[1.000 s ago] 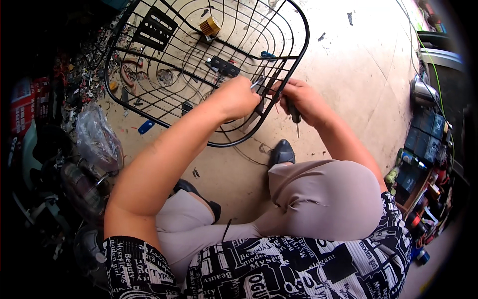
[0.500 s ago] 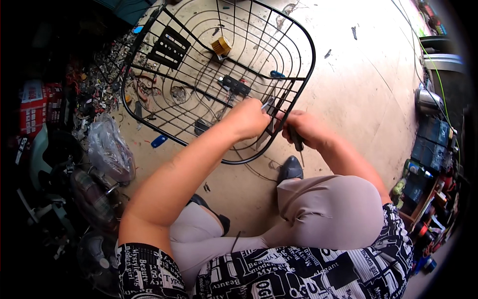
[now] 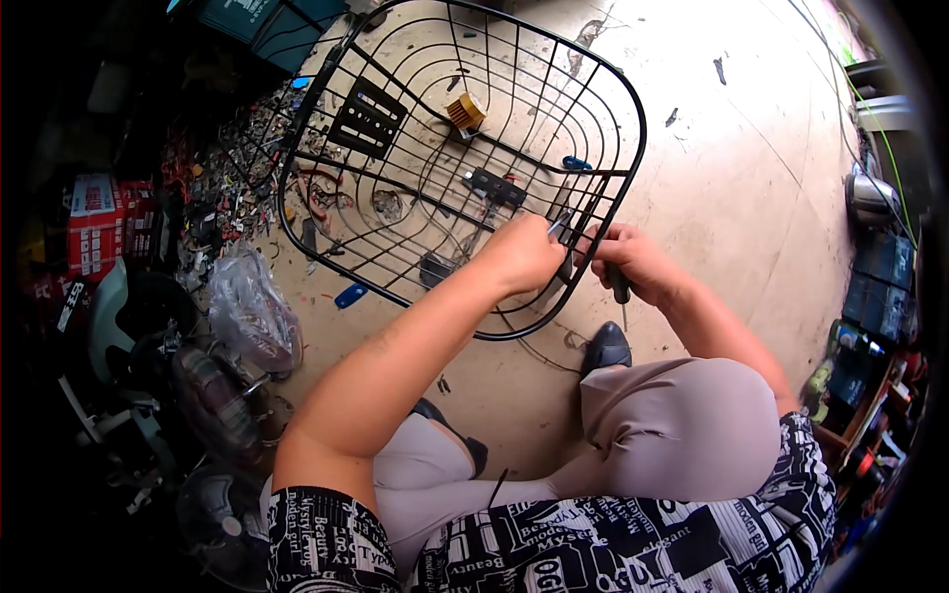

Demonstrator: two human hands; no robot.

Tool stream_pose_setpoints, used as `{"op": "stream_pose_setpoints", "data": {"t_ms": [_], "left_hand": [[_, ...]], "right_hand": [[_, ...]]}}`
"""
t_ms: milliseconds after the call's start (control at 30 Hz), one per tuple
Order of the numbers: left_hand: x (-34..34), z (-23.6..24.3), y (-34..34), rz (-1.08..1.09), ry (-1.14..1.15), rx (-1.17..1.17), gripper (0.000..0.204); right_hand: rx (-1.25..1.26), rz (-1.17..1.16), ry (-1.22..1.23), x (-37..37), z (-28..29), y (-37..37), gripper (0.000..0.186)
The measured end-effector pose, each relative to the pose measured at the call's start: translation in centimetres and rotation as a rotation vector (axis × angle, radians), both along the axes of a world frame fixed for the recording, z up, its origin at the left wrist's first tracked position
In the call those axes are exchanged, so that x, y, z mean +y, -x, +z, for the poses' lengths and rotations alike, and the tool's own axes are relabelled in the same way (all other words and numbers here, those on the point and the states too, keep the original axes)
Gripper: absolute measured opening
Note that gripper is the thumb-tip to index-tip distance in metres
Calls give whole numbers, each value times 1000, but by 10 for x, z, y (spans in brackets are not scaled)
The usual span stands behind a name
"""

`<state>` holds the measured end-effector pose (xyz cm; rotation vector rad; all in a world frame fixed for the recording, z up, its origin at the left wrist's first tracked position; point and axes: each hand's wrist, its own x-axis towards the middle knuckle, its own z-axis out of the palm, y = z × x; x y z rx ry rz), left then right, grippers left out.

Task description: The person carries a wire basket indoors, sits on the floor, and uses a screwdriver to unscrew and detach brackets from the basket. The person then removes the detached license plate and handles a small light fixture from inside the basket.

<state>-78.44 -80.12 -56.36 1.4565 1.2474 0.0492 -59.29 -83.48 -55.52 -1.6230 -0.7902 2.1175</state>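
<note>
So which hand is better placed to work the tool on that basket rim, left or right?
Probably the right hand: it grips a dark-handled tool beside the basket rim. The left hand is already on the rim wires, seemingly pinching something small and metallic, so it looks better suited to steadying.

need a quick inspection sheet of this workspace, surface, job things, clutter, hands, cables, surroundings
surface: pale concrete floor, stained, with small bits of debris.
job's things: black wire basket tilted on the floor; a black plate is fixed to its mesh, and a small brass-coloured part shows through it.
clutter: scrap parts and wire bits left of the basket, a clear plastic bag, a small blue piece.
grippers: left hand closed at the basket's near rim with a thin metal tool; right hand closed on a dark-handled tool.
cables: a thin dark wire on the floor below the basket.
surroundings: red boxes at left, dark shelves with items at right.
</note>
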Motion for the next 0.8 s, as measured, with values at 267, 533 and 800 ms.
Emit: {"op": "stream_pose_setpoints", "data": {"t_ms": [267, 533, 800], "left_hand": [[-2, -2, 5, 12, 5, -36, 20], [1, 1, 0, -32, 28, 7, 19], [4, 27, -6, 49, 218, -65, 19]], "right_hand": [[41, -34, 159, -4, -1, 8, 13], [137, -68, 90, -9, -15, -1, 21], [-60, 51, -242, -5, -11, 8, 38]]}}
